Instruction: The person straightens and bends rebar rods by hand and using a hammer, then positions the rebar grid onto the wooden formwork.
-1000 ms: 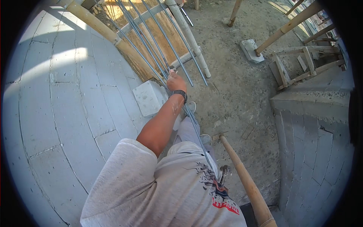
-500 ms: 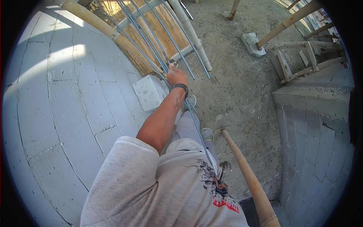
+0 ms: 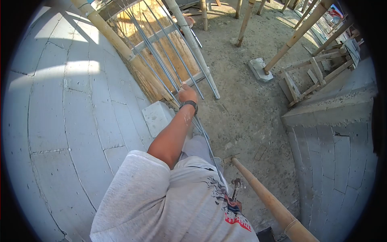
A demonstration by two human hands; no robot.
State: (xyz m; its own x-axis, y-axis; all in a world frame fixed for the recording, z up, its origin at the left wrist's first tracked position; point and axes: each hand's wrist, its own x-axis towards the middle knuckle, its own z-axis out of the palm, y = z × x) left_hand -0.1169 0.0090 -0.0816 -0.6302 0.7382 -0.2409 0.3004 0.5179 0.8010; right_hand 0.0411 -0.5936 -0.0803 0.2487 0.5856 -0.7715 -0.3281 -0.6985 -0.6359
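several steel rods (image 3: 158, 58) run through closed left hand (image 3: 188, 93)

T-shirt (image 3: 189, 201): light grey, short-sleeved | print (image 3: 233, 206): black, red | wristband (image 3: 189, 105): dark | trousers (image 3: 196, 147): pale grey

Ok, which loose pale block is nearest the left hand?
The near block beside the left wall, just below the left hand in the picture. The far block lies across the floor, at a bamboo pole's foot.
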